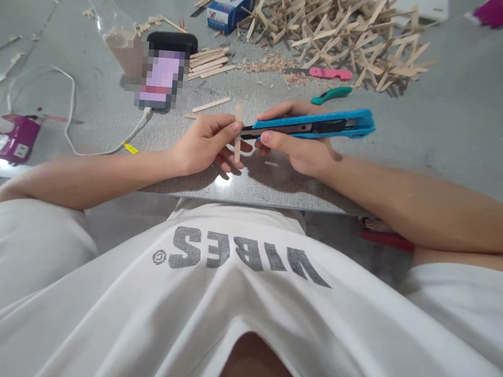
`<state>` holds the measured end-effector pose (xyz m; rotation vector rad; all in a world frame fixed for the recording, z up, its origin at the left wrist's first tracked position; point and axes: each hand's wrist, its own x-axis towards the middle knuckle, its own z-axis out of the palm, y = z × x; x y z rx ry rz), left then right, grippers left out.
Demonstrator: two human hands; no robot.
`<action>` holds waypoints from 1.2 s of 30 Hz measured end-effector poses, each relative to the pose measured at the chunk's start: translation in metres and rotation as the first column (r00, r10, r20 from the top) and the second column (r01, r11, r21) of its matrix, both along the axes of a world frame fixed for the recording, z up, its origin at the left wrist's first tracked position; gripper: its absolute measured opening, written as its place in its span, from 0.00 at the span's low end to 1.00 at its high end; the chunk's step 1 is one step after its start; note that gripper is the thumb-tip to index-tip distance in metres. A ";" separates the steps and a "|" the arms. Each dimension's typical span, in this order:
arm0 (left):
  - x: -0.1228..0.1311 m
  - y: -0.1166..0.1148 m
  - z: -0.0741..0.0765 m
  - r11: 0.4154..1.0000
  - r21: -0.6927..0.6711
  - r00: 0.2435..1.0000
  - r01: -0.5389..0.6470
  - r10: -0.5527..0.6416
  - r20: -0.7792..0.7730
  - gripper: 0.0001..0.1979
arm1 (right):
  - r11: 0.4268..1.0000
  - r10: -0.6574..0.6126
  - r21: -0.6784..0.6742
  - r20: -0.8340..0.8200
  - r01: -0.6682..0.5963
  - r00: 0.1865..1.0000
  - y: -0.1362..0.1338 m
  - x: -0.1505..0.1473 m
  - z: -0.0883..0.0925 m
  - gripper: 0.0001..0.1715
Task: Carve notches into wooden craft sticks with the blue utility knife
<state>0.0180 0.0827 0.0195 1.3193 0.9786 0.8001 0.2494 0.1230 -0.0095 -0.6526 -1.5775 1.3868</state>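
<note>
My left hand (211, 142) pinches a flat wooden craft stick (237, 144) between thumb and fingers, the stick pointing away from me. In my right hand (296, 148) is a blue utility knife (317, 123), held sideways with its handle end to the right. The knife's tip meets the middle of the stick, close to my left thumb. Two loose sticks lie just beyond my left hand, one of them a pale craft stick (211, 104) and the other partly hidden.
Behind are a pile of joined sticks (334, 26), wood shavings (265, 63), a pink-handled knife (330, 73), a green-handled tool (332, 95) and a blue box (231, 8). Left stand a bottle (125, 51), a phone (161, 80) with a white cable (71, 104), and stacked sticks (209, 63).
</note>
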 end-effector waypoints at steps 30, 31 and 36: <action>-0.001 0.013 -0.008 0.995 0.028 0.972 -0.094 0.085 0.219 0.11 | 0.946 -0.138 0.308 0.108 0.099 0.984 -0.012 0.007 0.011 0.21; -0.001 0.013 -0.008 0.994 0.034 0.972 -0.100 0.090 0.217 0.10 | 0.942 -0.143 0.322 0.122 0.097 0.982 -0.011 0.007 0.011 0.20; -0.005 0.017 -0.008 0.990 0.099 0.987 -0.096 0.082 0.141 0.07 | 0.911 -0.155 0.406 0.169 0.075 0.973 -0.011 0.007 0.013 0.14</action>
